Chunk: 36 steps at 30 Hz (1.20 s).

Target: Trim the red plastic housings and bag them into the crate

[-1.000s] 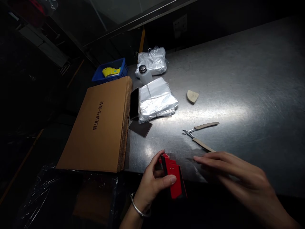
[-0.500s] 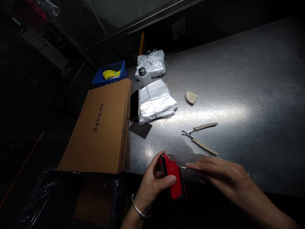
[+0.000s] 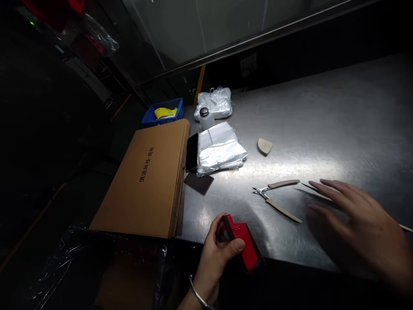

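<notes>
My left hand (image 3: pixel 221 252) is closed around a red and black plastic part (image 3: pixel 247 247), held at the table's front edge with the thumb on its red face. To the right, my right hand (image 3: pixel 358 219) is over the metal table, fingers stretched out and apart, slightly blurred. Under it runs a slim knife (image 3: pixel 314 189); its dark pointed blade shows past the fingertips and a pale handle end shows beyond the hand. Most of the handle is hidden. Left of that hand lie nippers (image 3: pixel 266 193) with beige handles, spread apart.
Stacked cardboard (image 3: pixel 142 181) lies on the left, near a black phone (image 3: pixel 192 151) and a dark flat piece (image 3: pixel 200 183). Plastic bags (image 3: pixel 221 146), a pump bottle (image 3: pixel 206 119), wrapped bundle (image 3: pixel 215 103) and blue bin (image 3: pixel 179 107) stand behind. A beige wedge (image 3: pixel 264 146) sits mid-table.
My right hand has moved away from the red and black part to the right, taking the knife along, and its fingers have spread. My left hand still holds the part. The view has shifted.
</notes>
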Motion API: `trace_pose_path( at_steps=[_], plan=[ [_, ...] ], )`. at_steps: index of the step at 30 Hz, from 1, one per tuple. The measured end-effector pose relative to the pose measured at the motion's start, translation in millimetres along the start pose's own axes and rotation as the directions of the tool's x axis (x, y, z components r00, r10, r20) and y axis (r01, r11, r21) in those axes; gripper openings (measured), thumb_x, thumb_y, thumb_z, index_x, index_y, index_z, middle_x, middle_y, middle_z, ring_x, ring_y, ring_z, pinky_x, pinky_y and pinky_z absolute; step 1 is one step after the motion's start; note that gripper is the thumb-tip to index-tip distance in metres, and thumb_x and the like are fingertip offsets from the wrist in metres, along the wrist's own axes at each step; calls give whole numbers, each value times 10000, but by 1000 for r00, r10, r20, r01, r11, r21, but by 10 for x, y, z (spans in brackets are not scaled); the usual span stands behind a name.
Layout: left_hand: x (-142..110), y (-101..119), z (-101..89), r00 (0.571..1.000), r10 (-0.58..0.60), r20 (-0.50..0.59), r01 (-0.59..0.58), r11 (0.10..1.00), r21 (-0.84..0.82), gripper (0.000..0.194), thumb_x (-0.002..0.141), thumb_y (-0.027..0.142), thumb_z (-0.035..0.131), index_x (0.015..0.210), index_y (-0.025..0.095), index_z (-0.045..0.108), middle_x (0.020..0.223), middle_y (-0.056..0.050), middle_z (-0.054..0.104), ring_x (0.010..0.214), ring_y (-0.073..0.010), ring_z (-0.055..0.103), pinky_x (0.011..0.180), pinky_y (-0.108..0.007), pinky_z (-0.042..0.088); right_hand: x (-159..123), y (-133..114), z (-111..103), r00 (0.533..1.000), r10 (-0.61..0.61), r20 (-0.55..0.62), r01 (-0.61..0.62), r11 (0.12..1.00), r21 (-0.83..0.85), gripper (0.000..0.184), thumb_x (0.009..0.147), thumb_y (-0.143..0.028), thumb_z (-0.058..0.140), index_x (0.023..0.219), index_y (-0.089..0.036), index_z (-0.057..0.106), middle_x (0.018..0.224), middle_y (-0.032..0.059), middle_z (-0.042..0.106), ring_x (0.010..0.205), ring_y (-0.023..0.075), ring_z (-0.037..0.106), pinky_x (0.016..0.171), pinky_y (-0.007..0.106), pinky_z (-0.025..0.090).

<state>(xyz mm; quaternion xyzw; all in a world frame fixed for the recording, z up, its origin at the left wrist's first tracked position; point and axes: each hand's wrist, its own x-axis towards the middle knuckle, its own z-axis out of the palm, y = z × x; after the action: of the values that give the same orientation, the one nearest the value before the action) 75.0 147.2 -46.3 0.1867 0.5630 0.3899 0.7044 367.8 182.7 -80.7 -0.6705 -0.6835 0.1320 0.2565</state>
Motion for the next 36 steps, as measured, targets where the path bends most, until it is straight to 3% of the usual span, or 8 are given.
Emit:
trace_pose_path(
  at_steps=[6,10,13,15,18,23,27,36],
  plan=[
    [-10,-139,288,993,112,-42,-120,946,-301,663,719,480,839,1261,229,551,1234,-114,689,1222,-334,607,1032,-414,465,-484,-885,392,969,-224,107,139,846,514,980,735,-384,816,1539,-332,257,1455,114,570,1274,347,578,967,438,578],
    [-40,-146,250,974,210,-82,-223,945,-240,916,722,633,769,1461,278,361,1381,-134,607,1348,-357,497,1064,-435,427,-436,-1098,520,975,-223,-18,188,772,607,584,798,-155,679,1344,-285,516,1340,108,666,1221,292,632,988,398,552],
    [-151,96,68,877,437,-202,-422,900,113,824,823,586,701,1516,383,305,1634,-5,304,1502,-290,244,1158,-353,292,-265,-1072,305,947,-320,15,234,722,651,510,778,-114,654,1262,-264,594,1259,100,717,1123,260,698,929,338,585],
    [-236,326,-35,849,529,-9,-481,779,403,529,902,501,645,1401,366,536,1574,23,421,1469,-262,310,1160,-314,259,-177,-1070,135,919,-370,135,192,721,666,508,758,-103,655,1238,-266,616,1204,83,740,1089,251,714,911,331,593],
    [-300,540,-85,874,365,320,-485,660,574,218,887,399,692,1015,252,789,1077,-49,760,1064,-255,641,944,-303,435,-137,-1075,47,873,-357,333,20,708,706,533,762,-98,651,1258,-284,592,1248,71,700,1116,238,691,950,348,571],
    [-245,225,-35,960,258,109,-273,950,152,239,740,372,842,745,178,702,684,18,674,628,-113,556,626,-216,410,-339,-1018,383,896,-139,422,-328,434,839,953,709,-391,833,1502,-366,305,1586,97,379,1441,295,384,1161,477,352],
    [-254,-162,18,963,269,-15,-270,961,-61,283,726,380,857,743,156,685,704,3,684,656,-108,563,653,-214,424,-536,-1109,578,840,-93,535,-514,180,839,1134,644,-567,848,1554,-324,217,1474,140,512,1347,308,513,1130,472,389],
    [-335,-223,12,960,278,38,-280,956,86,245,801,400,789,799,168,712,730,8,652,696,-116,539,682,-223,413,-561,-1175,432,838,0,545,-524,276,806,967,719,-421,837,1510,-364,284,1360,75,608,1334,246,523,1132,422,396]
  ],
)
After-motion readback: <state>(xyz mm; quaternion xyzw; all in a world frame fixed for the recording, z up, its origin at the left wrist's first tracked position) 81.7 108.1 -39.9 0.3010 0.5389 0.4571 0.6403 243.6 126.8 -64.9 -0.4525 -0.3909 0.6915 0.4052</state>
